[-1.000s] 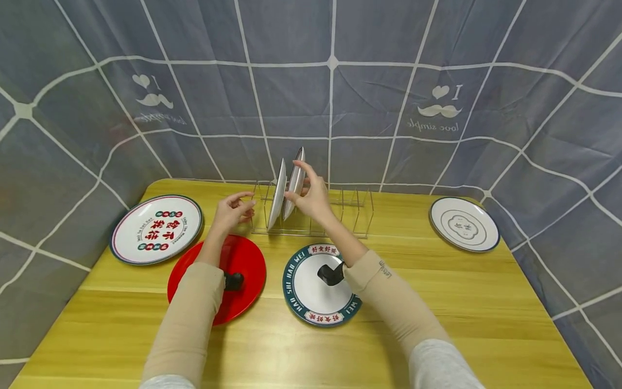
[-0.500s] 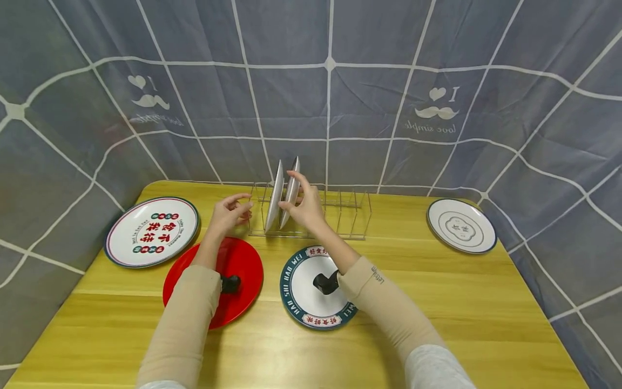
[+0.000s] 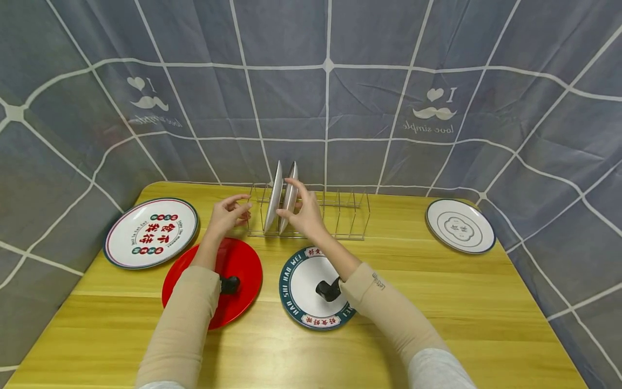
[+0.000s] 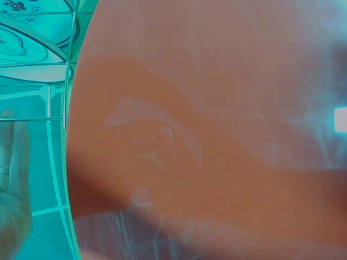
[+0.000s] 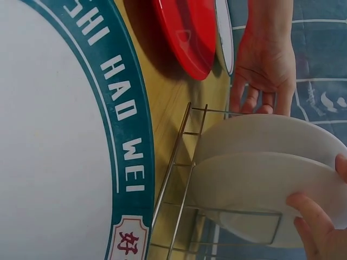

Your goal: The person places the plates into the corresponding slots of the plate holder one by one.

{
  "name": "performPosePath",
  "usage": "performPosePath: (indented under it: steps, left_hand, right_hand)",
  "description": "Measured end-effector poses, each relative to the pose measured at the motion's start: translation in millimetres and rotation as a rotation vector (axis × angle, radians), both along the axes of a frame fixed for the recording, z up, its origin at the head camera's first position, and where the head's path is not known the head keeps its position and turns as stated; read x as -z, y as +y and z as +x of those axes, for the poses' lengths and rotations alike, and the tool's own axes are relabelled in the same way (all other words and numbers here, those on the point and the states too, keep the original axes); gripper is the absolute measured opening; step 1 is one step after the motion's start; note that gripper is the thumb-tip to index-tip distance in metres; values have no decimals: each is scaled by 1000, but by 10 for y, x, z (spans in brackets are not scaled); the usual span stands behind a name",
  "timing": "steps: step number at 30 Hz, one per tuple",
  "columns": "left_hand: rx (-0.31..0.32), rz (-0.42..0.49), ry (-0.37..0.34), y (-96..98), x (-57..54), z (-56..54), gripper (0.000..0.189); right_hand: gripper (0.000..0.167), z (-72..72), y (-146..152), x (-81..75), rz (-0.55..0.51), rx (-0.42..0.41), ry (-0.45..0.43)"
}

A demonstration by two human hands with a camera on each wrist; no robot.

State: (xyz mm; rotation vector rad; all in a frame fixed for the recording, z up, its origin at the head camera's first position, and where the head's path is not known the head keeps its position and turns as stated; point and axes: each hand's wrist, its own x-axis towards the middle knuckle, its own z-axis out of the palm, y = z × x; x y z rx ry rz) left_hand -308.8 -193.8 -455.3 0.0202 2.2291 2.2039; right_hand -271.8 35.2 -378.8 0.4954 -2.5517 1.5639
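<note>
In the head view, my right hand (image 3: pixel 303 213) pinches a white plate (image 3: pixel 289 202) standing on edge in the wire dish rack (image 3: pixel 335 236). Thumb and index finger are spread on it; the right wrist view shows those fingers (image 5: pixel 312 216) against its pale face. Just to its left, a second white plate (image 3: pixel 274 200) leans upright in the rack. My left hand (image 3: pixel 227 216) is at the rack's left end, its fingertips at the end wire and its palm free of any plate. Its fingers (image 4: pixel 19 146) also show by a rack wire in the left wrist view.
A red plate (image 3: pixel 243 270) lies under my left forearm, a green-rimmed plate (image 3: pixel 311 286) under my right. A large printed plate (image 3: pixel 150 232) lies at the left, a smaller white plate (image 3: pixel 459 224) at the right. A grey checked curtain (image 3: pixel 369 108) hangs behind the table.
My right hand and its plate have come down into the rack, next to the other upright plate. The left hand stays by the rack's end. The head view has shifted slightly.
</note>
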Motion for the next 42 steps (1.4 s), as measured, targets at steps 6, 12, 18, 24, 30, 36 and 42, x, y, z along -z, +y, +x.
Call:
performPosePath:
  steps: [6, 12, 18, 24, 30, 36, 42]
  left_hand:
    - [-25, -53, -32, 82, -199, 121, 40]
    - [-29, -44, -60, 188, -491, 291, 21]
    - [-15, -34, -45, 161, -396, 239, 19]
    - [-11, -26, -14, 142, -309, 201, 20]
    - [-27, -27, -20, 147, -318, 192, 20]
    - [-33, -29, -61, 169, -387, 207, 19]
    - [-29, -16, -78, 214, -514, 263, 18]
  right_hand:
    - [71, -1, 11, 1, -10, -15, -21]
    - [74, -24, 145, -49, -69, -76, -55]
    - [73, -117, 601, -211, -308, 27, -19]
    - [68, -220, 1256, -247, -511, 225, 88]
    - [68, -172, 1914, -190, -593, 425, 25]
    - [70, -61, 2444, -117, -765, 642, -62]
    - [66, 67, 2857, 41, -877, 825, -64]
